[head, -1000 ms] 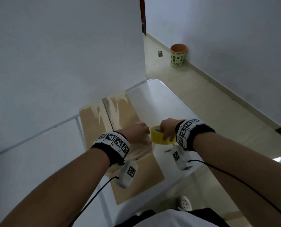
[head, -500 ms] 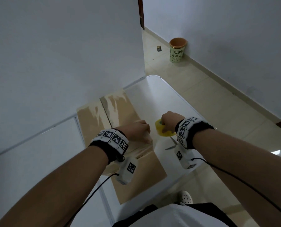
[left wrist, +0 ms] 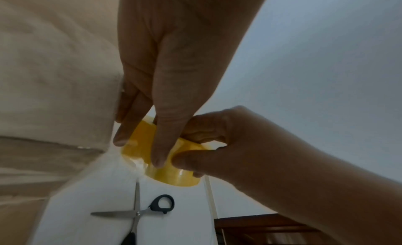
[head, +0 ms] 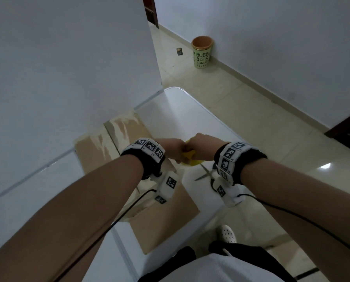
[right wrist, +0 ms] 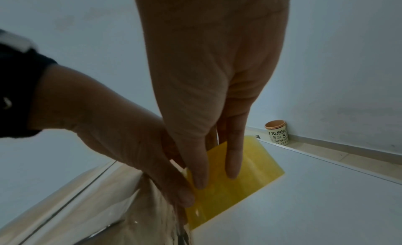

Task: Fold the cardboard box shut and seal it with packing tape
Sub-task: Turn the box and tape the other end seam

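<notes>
Both hands meet on the yellow tape roll just right of the flattened cardboard box on the white table. The left hand pinches it between thumb and fingers, the right hand curls round its rim (scissors lie nearer).

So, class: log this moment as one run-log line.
left hand: grips tape roll | right hand: grips same roll | scissors: on table | box: flat, unsealed

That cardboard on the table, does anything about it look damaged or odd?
Yes. The cardboard box lies flat on the white table, and the brown surface of its far flaps is torn away in pale, ragged patches, as if old tape had been ripped off. Open scissors lie beside it.
</notes>
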`<state>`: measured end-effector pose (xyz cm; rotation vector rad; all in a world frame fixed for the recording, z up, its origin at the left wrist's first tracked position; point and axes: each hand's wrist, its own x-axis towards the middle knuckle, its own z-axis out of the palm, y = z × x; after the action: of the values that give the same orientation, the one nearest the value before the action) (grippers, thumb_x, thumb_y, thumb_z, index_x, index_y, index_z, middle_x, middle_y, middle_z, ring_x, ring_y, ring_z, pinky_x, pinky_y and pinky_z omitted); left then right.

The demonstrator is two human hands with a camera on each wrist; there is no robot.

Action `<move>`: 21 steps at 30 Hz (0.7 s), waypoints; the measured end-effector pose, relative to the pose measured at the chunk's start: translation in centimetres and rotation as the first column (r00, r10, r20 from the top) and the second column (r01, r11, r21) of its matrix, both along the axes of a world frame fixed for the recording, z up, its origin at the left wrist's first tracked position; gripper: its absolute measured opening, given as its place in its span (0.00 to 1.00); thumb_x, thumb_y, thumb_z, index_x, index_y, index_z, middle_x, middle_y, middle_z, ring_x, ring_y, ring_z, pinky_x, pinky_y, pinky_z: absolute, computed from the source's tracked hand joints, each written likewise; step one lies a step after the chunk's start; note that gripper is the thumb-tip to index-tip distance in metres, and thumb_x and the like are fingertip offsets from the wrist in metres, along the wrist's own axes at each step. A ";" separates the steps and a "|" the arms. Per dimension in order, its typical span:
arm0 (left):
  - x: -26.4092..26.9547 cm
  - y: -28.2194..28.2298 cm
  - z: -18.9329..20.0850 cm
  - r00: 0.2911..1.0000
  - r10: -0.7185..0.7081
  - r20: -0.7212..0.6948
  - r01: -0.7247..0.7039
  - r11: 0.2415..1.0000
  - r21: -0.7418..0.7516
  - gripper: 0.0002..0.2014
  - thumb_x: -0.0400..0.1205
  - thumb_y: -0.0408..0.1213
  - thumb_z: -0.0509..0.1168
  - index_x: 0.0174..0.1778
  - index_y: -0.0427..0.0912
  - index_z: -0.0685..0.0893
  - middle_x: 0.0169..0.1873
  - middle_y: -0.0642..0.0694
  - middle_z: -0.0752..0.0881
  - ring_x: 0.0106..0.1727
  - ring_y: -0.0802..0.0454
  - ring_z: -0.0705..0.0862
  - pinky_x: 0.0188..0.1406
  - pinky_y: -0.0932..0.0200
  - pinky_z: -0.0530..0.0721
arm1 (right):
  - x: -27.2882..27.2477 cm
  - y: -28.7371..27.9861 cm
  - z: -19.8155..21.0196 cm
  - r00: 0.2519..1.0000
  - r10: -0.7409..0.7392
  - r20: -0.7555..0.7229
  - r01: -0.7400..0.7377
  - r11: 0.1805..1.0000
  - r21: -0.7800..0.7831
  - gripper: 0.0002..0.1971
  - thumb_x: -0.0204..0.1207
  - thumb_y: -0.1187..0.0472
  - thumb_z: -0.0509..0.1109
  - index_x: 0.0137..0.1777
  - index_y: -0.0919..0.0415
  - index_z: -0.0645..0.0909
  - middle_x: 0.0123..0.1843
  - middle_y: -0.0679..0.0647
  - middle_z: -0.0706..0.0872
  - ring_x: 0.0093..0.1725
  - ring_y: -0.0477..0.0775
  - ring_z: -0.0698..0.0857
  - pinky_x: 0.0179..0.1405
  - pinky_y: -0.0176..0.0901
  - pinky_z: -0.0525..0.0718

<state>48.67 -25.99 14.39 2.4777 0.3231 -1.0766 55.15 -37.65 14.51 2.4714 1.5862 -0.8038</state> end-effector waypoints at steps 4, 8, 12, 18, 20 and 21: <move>-0.2 0.7 -0.3 0.999 0.007 0.054 -0.006 1.000 -0.021 0.19 0.79 0.43 0.69 0.64 0.41 0.82 0.49 0.42 0.90 0.49 0.47 0.88 0.58 0.51 0.84 | 1.4 -1.7 -0.1 0.960 -0.198 -0.197 0.245 0.936 0.253 0.15 0.76 0.65 0.62 0.57 0.59 0.87 0.49 0.54 0.89 0.49 0.54 0.86 0.52 0.47 0.85; -0.3 1.2 -0.5 0.993 0.077 0.088 -0.069 0.994 -0.085 0.19 0.80 0.44 0.70 0.65 0.41 0.80 0.51 0.41 0.90 0.51 0.47 0.89 0.60 0.49 0.84 | 3.6 -4.8 -1.8 0.749 -0.560 -0.354 0.658 0.566 0.497 0.16 0.67 0.75 0.58 0.42 0.59 0.86 0.46 0.56 0.89 0.48 0.57 0.85 0.50 0.44 0.83; -0.2 1.6 -0.7 0.973 0.219 0.077 -0.194 0.949 -0.249 0.19 0.78 0.41 0.72 0.62 0.37 0.81 0.54 0.37 0.87 0.54 0.43 0.89 0.63 0.44 0.83 | 3.6 -8.1 -6.2 0.729 -0.633 -0.260 0.681 0.710 0.181 0.16 0.72 0.73 0.60 0.52 0.58 0.83 0.57 0.58 0.86 0.57 0.59 0.83 0.57 0.49 0.83; -0.2 1.2 -0.8 0.929 0.366 0.055 -0.329 0.884 -0.333 0.14 0.78 0.48 0.73 0.41 0.40 0.82 0.43 0.42 0.88 0.49 0.43 0.90 0.42 0.59 0.85 | 2.0 -9.1 -11.3 0.890 -0.416 -0.187 0.398 0.908 -0.131 0.29 0.74 0.62 0.72 0.75 0.51 0.72 0.81 0.55 0.61 0.72 0.65 0.72 0.71 0.52 0.75; -0.1 1.2 -0.8 0.915 0.398 0.059 -0.355 0.868 -0.347 0.15 0.77 0.49 0.73 0.36 0.42 0.79 0.41 0.44 0.86 0.48 0.43 0.90 0.38 0.62 0.82 | 1.3 -9.6 -12.4 0.906 -0.397 -0.146 0.378 0.915 -0.143 0.33 0.72 0.58 0.74 0.77 0.48 0.68 0.83 0.53 0.55 0.75 0.65 0.66 0.70 0.53 0.76; -0.2 1.1 -1.0 0.913 0.404 0.058 -0.361 0.866 -0.347 0.15 0.77 0.50 0.73 0.36 0.43 0.80 0.41 0.44 0.87 0.48 0.44 0.90 0.38 0.63 0.82 | 1.0 -9.8 -12.9 0.907 -0.403 -0.126 0.387 0.913 -0.131 0.35 0.70 0.56 0.76 0.77 0.46 0.67 0.82 0.52 0.54 0.75 0.65 0.64 0.68 0.54 0.78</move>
<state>48.50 -24.85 13.38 2.0552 0.5251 -0.7310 56.18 -47.41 1.56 2.7507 1.0494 -1.1171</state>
